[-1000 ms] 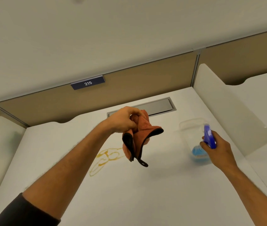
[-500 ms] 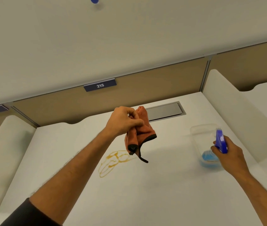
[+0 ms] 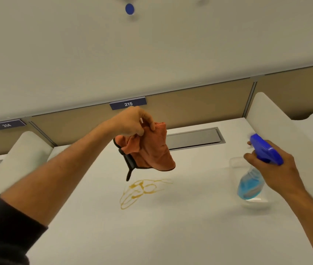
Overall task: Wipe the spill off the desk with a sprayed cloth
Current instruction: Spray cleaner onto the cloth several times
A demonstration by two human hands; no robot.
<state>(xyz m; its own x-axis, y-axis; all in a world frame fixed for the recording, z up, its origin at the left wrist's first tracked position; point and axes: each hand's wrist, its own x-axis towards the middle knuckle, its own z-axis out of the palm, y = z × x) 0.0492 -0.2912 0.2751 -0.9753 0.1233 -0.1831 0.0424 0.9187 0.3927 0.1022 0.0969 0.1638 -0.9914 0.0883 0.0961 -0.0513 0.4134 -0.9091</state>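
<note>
Spill [image 3: 142, 191] below cloth [image 3: 148, 150] | left hand [image 3: 132, 121] pinches cloth | right hand [image 3: 274, 167] grips spray bottle [image 3: 255, 176]

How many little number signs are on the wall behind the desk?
2. The sign 215 sits just above the left hand; the sign 214 is far left. More may lie outside the view.

a dark blue number plate reading 215 [image 3: 128, 104] sits at centre frame on the tan back panel [image 3: 199, 104]; a second plate reading 214 [image 3: 6, 124] is at far left. a grey metal cable flap [image 3: 194, 138] lies right of centre, a round blue dot [image 3: 129, 9] on the wall at top.
</note>
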